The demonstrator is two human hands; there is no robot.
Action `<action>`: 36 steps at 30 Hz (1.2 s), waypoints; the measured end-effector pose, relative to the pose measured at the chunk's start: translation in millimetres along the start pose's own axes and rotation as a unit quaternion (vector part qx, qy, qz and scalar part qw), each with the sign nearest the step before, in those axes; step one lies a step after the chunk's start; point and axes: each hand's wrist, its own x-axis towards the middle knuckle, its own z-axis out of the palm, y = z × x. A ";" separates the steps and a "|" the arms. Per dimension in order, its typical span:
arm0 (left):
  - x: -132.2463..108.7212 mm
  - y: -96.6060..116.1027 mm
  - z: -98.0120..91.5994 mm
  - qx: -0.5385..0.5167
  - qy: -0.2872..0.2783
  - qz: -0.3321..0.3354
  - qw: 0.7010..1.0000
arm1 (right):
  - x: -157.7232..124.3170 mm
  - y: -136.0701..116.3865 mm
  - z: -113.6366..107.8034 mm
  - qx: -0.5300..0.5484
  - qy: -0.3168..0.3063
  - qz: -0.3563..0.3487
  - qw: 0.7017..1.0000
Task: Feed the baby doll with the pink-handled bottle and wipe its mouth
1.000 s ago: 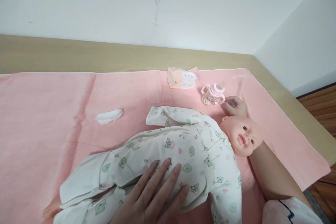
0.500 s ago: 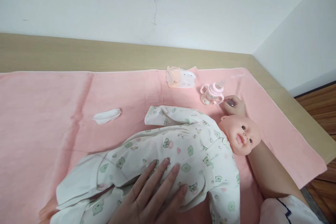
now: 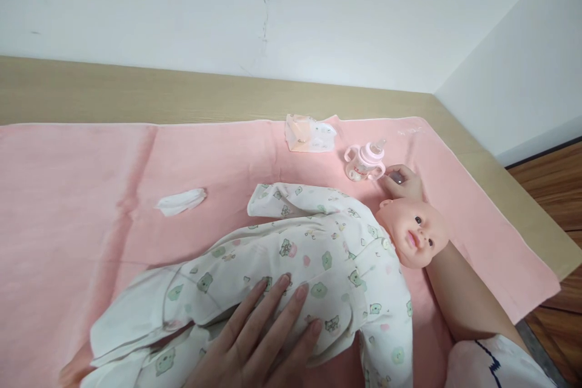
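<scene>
A baby doll (image 3: 416,231) in a white onesie (image 3: 318,260) printed with green bears lies on its back on a pink towel (image 3: 91,194), head to the right. My left hand (image 3: 259,339) rests flat on the doll's belly, fingers stretched out. My right arm passes under the doll's head. My right hand (image 3: 402,180) shows behind the head, cupped round it, its thumb close to a small pink baby bottle (image 3: 364,162).
A crumpled white tissue (image 3: 179,201) lies on the towel to the left. A soft pack of wipes (image 3: 309,133) sits near the towel's far edge. The wooden surface (image 3: 136,94) meets white walls behind, and its right edge drops to the floor.
</scene>
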 end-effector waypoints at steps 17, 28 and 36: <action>-5.4 5.7 20.5 0.002 0.079 -0.018 0.997 | 18.0 24.9 -27.2 0.155 0.079 0.036 0.984; 16.0 -22.8 -17.1 0.040 -0.086 -0.027 0.995 | -114.9 -29.0 -36.7 0.512 -0.044 0.339 0.788; 10.7 -23.8 -14.2 -0.001 -0.093 -0.084 0.992 | -98.6 -47.3 -24.9 0.585 -0.168 0.195 0.769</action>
